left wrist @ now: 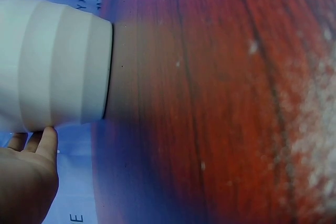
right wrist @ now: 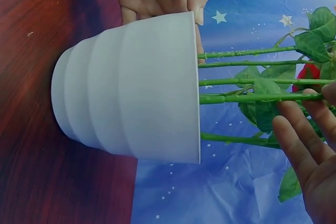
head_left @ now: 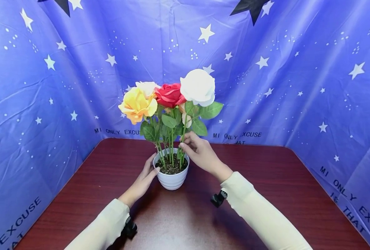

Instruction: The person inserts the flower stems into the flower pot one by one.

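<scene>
A white ribbed flower pot (head_left: 172,180) filled with dark soil (head_left: 171,169) stands upright on the table, holding several roses. My left hand (head_left: 145,173) holds the pot's left side. Its thumb (right wrist: 198,1) lies at the rim, and fingers (left wrist: 48,142) touch the ribbed wall. On the right, my right hand (head_left: 203,152) pinches the green stem (right wrist: 247,97) of the tall white rose (head_left: 198,86) between thumb and index finger, above the soil. The other fingers spread loosely behind the stem. That stem's lower end reaches down into the pot.
Left of the white rose are a red rose (head_left: 170,95), a yellow rose (head_left: 138,104) and a pale rose (head_left: 147,88), with green leaves (head_left: 148,132) below. A dark red wooden table (head_left: 250,208) bears the pot. Behind hangs a blue star-patterned cloth (head_left: 159,41).
</scene>
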`<act>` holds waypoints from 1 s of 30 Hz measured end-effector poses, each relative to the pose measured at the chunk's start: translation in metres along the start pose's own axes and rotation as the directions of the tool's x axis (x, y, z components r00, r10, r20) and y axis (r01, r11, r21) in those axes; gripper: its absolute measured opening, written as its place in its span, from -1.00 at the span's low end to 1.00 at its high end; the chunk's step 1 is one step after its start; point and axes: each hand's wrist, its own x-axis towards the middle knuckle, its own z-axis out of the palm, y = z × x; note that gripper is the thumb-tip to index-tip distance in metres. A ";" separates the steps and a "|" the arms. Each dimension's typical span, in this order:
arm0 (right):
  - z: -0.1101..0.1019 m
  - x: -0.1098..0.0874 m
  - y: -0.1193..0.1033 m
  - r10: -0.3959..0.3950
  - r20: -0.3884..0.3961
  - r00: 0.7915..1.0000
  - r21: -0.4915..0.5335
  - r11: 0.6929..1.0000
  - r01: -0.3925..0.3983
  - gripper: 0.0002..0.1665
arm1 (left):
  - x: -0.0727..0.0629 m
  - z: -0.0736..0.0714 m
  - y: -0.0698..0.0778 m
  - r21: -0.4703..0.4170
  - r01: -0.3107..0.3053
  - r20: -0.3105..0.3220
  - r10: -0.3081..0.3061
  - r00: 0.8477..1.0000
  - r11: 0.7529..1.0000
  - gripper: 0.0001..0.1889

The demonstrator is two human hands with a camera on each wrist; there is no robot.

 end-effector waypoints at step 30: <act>0.003 -0.003 0.005 0.083 0.103 0.991 0.005 0.996 -0.084 -0.88 | 0.001 0.003 0.003 -0.010 0.002 -0.009 -0.002 1.000 1.000 -0.34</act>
